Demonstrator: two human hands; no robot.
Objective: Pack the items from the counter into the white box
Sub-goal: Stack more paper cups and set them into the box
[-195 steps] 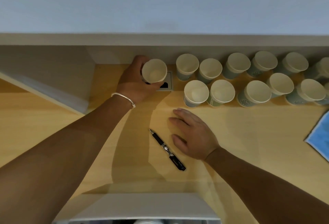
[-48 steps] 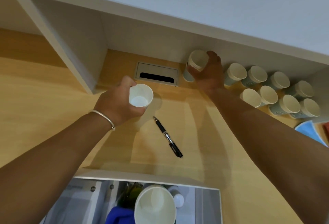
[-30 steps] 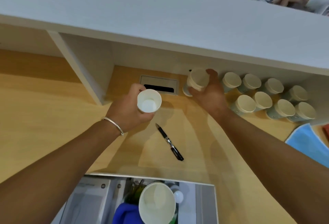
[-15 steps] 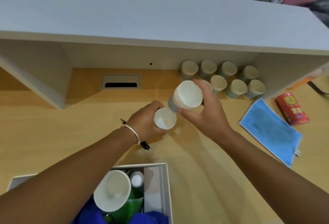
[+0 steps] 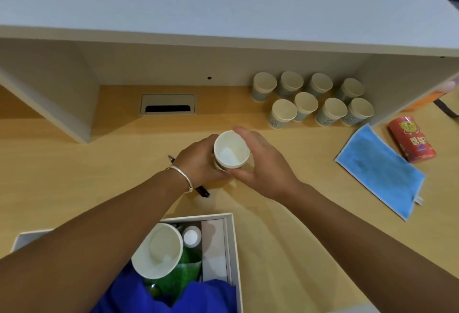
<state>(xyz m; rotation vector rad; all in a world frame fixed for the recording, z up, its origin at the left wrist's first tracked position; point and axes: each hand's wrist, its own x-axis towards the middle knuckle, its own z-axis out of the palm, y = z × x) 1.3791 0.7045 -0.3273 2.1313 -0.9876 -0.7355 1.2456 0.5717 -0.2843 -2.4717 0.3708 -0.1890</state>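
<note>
The paper cup (image 5: 231,151) is held above the tabletop (image 5: 74,163) between both hands: the left hand (image 5: 198,161) wraps it in a curled grip, the right hand (image 5: 260,163) cups its far side. The white box (image 5: 229,243) already holds a cup (plus a bottle), while eight cups (image 5: 313,100), pen (image 5: 202,191), blue cloth (image 5: 380,171) and red can (image 5: 411,140) remain out.

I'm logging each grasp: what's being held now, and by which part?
A paper cup, open end up, gripped round its side wall by the left hand and right hand.
</note>
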